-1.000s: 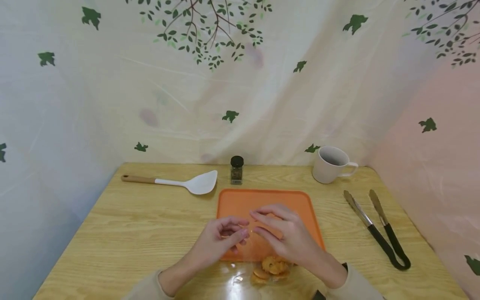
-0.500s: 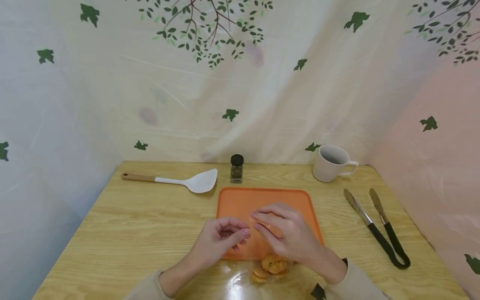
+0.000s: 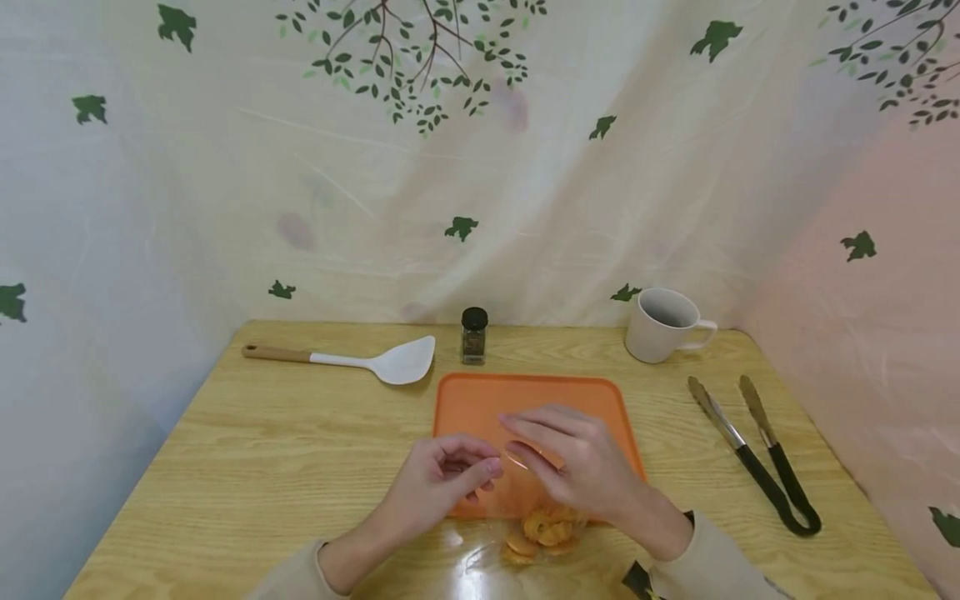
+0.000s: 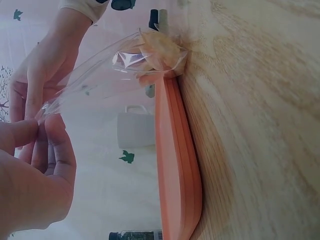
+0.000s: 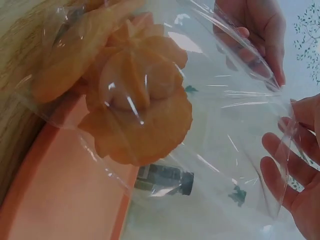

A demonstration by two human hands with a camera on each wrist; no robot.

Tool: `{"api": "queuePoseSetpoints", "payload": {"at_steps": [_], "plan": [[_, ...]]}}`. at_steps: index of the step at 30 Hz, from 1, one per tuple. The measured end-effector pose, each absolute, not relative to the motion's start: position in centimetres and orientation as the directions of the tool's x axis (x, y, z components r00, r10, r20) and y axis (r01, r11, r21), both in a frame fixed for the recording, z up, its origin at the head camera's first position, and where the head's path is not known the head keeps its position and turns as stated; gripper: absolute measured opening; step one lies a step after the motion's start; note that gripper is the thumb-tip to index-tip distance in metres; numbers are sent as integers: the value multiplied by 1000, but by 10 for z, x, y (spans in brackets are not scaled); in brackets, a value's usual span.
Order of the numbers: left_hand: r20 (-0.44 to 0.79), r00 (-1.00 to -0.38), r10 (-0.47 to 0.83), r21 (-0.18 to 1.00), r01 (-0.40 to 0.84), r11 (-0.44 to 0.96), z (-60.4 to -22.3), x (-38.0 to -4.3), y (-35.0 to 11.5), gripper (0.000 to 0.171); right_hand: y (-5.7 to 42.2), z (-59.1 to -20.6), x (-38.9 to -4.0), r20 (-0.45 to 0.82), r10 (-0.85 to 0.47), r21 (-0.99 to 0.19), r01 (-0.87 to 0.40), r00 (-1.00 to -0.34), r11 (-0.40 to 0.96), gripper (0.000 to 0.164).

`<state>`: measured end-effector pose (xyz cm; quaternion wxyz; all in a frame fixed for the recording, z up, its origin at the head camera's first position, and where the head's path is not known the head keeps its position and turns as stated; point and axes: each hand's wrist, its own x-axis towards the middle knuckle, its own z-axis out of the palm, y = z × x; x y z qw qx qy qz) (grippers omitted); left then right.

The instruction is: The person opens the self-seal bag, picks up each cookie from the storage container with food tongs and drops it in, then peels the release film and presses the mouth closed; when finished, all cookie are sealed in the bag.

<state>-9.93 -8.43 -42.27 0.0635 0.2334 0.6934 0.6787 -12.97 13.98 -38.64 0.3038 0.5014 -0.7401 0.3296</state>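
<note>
A clear plastic bag (image 5: 215, 125) with several ridged round cookies (image 3: 546, 525) inside hangs between both hands, its filled bottom low by the front of the orange tray (image 3: 468, 404). Up at the bag's top edge, the left hand (image 3: 442, 477) pinches the film between thumb and forefinger, as the left wrist view shows. The right hand (image 3: 573, 457) is opposite it, fingers loosely bent and thumb parted from them, with a shiny strip of film by the thumb. Through the film in the right wrist view, relaxed right-hand fingers (image 5: 274, 167) show.
Behind the tray stands a black-capped spice jar (image 3: 473, 335). A white spatula (image 3: 405, 361) with a wooden handle lies at the back left, a white mug (image 3: 652, 337) stands at the back right, and black-handled tongs (image 3: 757, 467) lie at the right. A patterned curtain (image 3: 360, 208) encloses the table.
The right thumb and fingertips come nearer with film between them, then part again. The cookies shift slightly inside the bag; the left hand stays almost still.
</note>
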Motion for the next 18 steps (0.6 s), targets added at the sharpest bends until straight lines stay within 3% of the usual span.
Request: {"api": "queuePoseSetpoints", "payload": {"at_steps": [4,9,13,18], "plan": [[208,-889,408,975,221,-16,-423,-98,-83,16,141,-387,-128,742,-549,-287,-922,-385,259,23],[182,-895,407,980,200,3,-423,-97,-82,18,143,-386,-126,671,-547,-487,-854,-501,184,36],[174,-899,402,981,194,11,-422,-96,-82,21,146,-383,-124,596,-538,-642,-756,-596,127,31],[175,-900,399,981,196,11,-423,-95,-82,18,147,-383,-122,553,-539,-686,-715,-635,138,28]]}}
